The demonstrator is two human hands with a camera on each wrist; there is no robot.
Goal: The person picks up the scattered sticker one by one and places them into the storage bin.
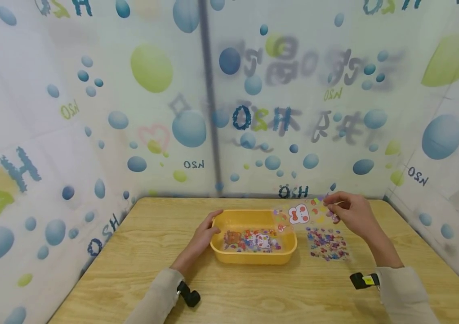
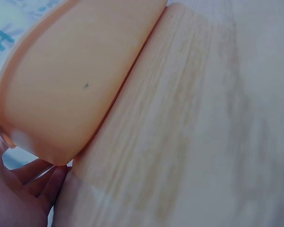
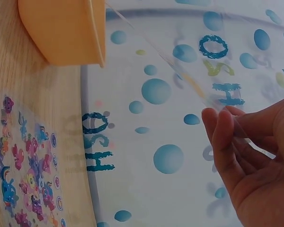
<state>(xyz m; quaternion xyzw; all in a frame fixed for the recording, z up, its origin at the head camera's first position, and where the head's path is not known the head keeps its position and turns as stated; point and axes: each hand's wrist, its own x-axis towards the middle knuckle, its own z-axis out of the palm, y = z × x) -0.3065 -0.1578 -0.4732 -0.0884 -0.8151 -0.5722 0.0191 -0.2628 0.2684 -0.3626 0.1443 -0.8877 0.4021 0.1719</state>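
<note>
My left hand (image 1: 204,234) grips the left end of a yellow plastic basin (image 1: 253,258), thumb at the rim. In the left wrist view its fingers (image 2: 45,182) reach the basin's lower edge (image 2: 75,75). With thumb and fingertips my right hand (image 1: 352,213) pinches the right edge of a clear sticker sheet (image 1: 299,214) showing a white bunny. That sheet is raised and overlaps the basin's right rim; the right wrist view catches it nearly edge-on. Inside the basin lie colourful sticker sheets (image 1: 262,240) with a bear and a white animal.
Right of the basin, another sticker sheet (image 1: 328,244) with small pony figures lies flat on the wooden table (image 1: 152,256). Sheeting (image 1: 172,180) printed with bubbles and letters rises behind the table and along both sides.
</note>
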